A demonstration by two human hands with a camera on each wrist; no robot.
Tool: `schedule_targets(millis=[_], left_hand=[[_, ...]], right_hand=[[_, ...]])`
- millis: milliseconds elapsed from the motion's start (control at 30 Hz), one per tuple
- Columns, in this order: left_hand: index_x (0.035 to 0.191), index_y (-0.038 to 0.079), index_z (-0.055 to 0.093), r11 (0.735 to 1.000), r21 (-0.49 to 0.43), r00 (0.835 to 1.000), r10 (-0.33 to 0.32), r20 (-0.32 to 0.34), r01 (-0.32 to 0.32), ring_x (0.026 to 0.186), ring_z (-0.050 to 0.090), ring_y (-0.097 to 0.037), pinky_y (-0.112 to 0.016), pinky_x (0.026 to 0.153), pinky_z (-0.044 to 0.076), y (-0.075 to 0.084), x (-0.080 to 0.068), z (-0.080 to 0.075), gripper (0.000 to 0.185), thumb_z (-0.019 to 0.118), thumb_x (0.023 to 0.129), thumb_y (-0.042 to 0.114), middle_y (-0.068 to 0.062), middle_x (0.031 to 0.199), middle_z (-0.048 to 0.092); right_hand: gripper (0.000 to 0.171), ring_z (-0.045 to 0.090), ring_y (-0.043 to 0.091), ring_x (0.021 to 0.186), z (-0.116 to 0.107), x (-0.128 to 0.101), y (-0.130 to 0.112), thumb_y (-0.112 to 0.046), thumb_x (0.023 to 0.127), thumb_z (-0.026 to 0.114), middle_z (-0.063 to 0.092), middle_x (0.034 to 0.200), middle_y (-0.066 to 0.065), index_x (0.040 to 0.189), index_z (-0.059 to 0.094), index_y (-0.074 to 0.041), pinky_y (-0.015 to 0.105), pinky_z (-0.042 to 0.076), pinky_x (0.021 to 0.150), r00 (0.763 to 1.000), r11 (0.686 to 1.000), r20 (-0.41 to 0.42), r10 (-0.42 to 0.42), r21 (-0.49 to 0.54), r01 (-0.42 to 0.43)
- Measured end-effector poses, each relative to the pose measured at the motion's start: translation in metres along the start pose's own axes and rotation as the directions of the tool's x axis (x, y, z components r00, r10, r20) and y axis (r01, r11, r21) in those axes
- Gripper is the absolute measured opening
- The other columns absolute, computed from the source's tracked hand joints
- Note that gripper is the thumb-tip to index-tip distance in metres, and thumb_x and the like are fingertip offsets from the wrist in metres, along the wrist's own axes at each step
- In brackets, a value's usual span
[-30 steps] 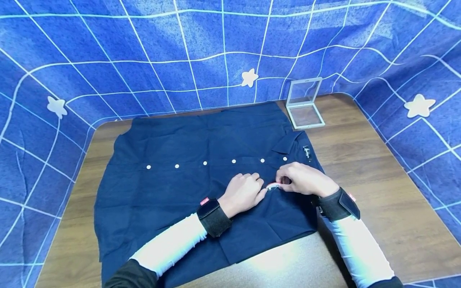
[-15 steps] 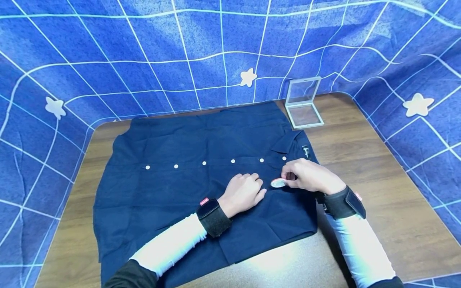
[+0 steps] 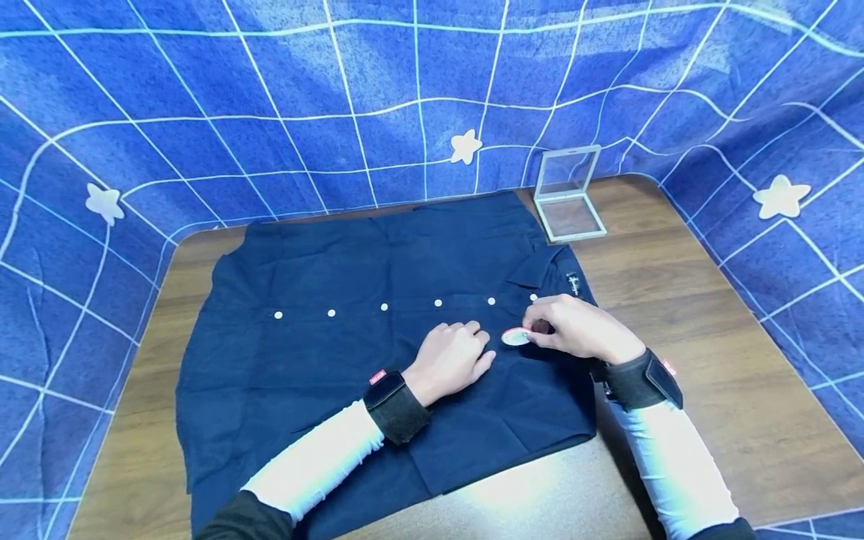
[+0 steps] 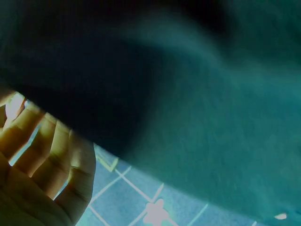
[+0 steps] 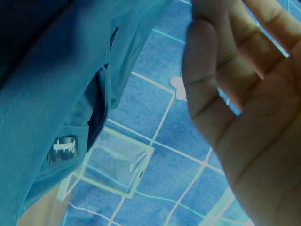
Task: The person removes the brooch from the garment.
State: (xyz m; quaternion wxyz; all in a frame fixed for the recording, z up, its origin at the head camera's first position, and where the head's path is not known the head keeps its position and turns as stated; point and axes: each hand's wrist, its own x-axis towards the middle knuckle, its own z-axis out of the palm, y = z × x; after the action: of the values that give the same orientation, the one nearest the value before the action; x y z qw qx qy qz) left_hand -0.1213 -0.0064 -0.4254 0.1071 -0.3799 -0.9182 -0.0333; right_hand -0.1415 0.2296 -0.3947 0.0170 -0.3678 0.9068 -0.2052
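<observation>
**Badge set against the shirt front, fastening not yet confirmed**

A dark navy shirt [image 3: 378,337] is spread flat on the wooden desk [image 3: 675,300], buttoned down its placket, with the collar turned toward the right. A small round badge [image 3: 516,337] is held on the cloth just below the placket, near the collar end. It is pinched at its right edge by the fingertips of the right hand [image 3: 574,330], so that grip is closed on the badge. The left hand [image 3: 452,358] is laid on the shirt just beside the badge, its fingers loosely bent and nothing held; the fabric appears to be steadied by it.

The placing looks largely done, since the badge is already lying face up on the fabric. Whether its pin has been passed through the cloth and closed cannot be told, as the back is hidden. A clear hinged case [image 3: 570,196] is standing open at the far edge of the desk, well apart from the hands.
</observation>
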Motion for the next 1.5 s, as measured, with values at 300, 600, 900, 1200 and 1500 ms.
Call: schedule_targets(millis=[300, 600, 900, 1200, 1500], left_hand=[[0.106, 0.013, 0.073, 0.994, -0.071, 0.992, -0.09, -0.085, 0.084, 0.077, 0.069, -0.02, -0.034, 0.068, 0.055, -0.033, -0.01, -0.03, 0.027, 0.062, 0.094, 0.034, -0.004, 0.097, 0.07], [0.113, 0.01, 0.071, 0.952, -0.237, 0.966, -0.227, -0.126, 0.193, 0.09, 0.069, -0.023, -0.038, 0.076, 0.057, -0.07, -0.028, -0.059, 0.028, 0.065, 0.094, 0.029, -0.007, 0.103, 0.071], [0.123, 0.013, 0.067, 0.881, -0.38, 0.922, -0.358, -0.148, 0.281, 0.095, 0.065, -0.021, -0.038, 0.075, 0.054, -0.101, -0.052, -0.088, 0.031, 0.065, 0.095, 0.027, -0.006, 0.113, 0.069], [0.122, 0.01, 0.067, 0.838, -0.478, 0.89, -0.402, -0.214, 0.263, 0.093, 0.066, -0.022, -0.035, 0.072, 0.052, -0.117, -0.068, -0.099, 0.03, 0.066, 0.094, 0.021, -0.008, 0.113, 0.069], [0.12, 0.006, 0.068, 0.769, -0.597, 0.899, -0.403, -0.174, 0.229, 0.092, 0.068, -0.022, -0.04, 0.081, 0.055, -0.127, -0.072, -0.092, 0.027, 0.065, 0.095, 0.013, -0.01, 0.107, 0.071]], right_hand=[[0.006, 0.053, 0.005, 0.068, -0.002, 0.03, -0.015, -0.012, 0.087, 0.074, 0.058, 0.077, -0.008, 0.085, 0.07, -0.016, 0.023, 0.045, 0.063, 0.993, 0.998, -0.107, -0.055, 0.006, 0.056], [0.004, 0.059, 0.017, 0.072, -0.007, 0.079, -0.042, -0.017, 0.091, 0.07, 0.061, 0.081, -0.003, 0.09, 0.071, -0.014, 0.027, 0.046, 0.066, 0.987, 0.996, -0.133, -0.089, 0.019, 0.092], [0.008, 0.06, 0.012, 0.076, -0.01, 0.109, -0.067, -0.018, 0.09, 0.071, 0.066, 0.085, -0.001, 0.095, 0.072, -0.011, 0.03, 0.053, 0.071, 0.97, 0.991, -0.218, -0.106, 0.061, 0.122], [0.009, 0.061, 0.011, 0.077, -0.009, 0.127, -0.084, -0.018, 0.091, 0.07, 0.067, 0.084, 0.0, 0.094, 0.072, -0.01, 0.032, 0.053, 0.072, 0.951, 0.976, -0.292, -0.096, 0.157, 0.147], [0.008, 0.062, 0.011, 0.075, 0.001, 0.135, -0.09, -0.016, 0.09, 0.071, 0.069, 0.086, 0.002, 0.094, 0.072, -0.009, 0.032, 0.054, 0.07, 0.936, 0.957, -0.336, -0.105, 0.222, 0.187]])
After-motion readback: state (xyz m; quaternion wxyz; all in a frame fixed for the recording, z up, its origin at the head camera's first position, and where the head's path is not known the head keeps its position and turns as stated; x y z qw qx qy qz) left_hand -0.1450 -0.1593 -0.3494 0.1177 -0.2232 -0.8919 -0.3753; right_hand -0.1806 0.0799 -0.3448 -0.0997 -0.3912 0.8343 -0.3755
